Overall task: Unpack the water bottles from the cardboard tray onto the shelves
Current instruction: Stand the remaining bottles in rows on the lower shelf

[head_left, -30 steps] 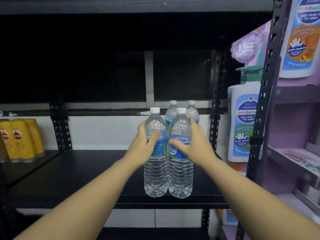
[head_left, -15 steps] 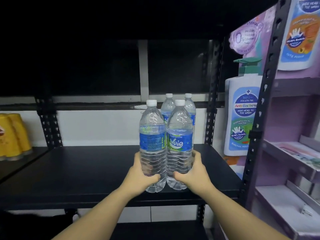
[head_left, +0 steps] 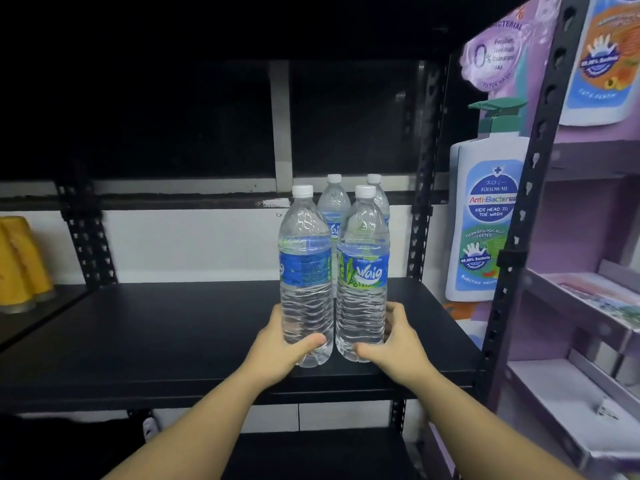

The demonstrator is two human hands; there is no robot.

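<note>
Two clear water bottles with white caps and blue labels stand upright side by side near the front of the black shelf (head_left: 173,341). My left hand (head_left: 277,348) wraps the base of the left front bottle (head_left: 305,271). My right hand (head_left: 394,344) wraps the base of the right front bottle (head_left: 363,271). Behind them two more water bottles stand upright, the left rear one (head_left: 333,206) and the right rear one (head_left: 379,195), mostly hidden by the front pair. The cardboard tray is out of view.
Yellow cans (head_left: 24,265) stand on the neighbouring shelf at the far left. A large white pump-bottle display (head_left: 485,220) and a purple display rack (head_left: 588,306) fill the right side. Black perforated uprights (head_left: 420,202) frame the shelf. A lower black shelf (head_left: 311,452) lies beneath.
My hands slid from the bottles' labels down to their bases. The front pair now stands a little farther back on the shelf, closer to the rear pair.
</note>
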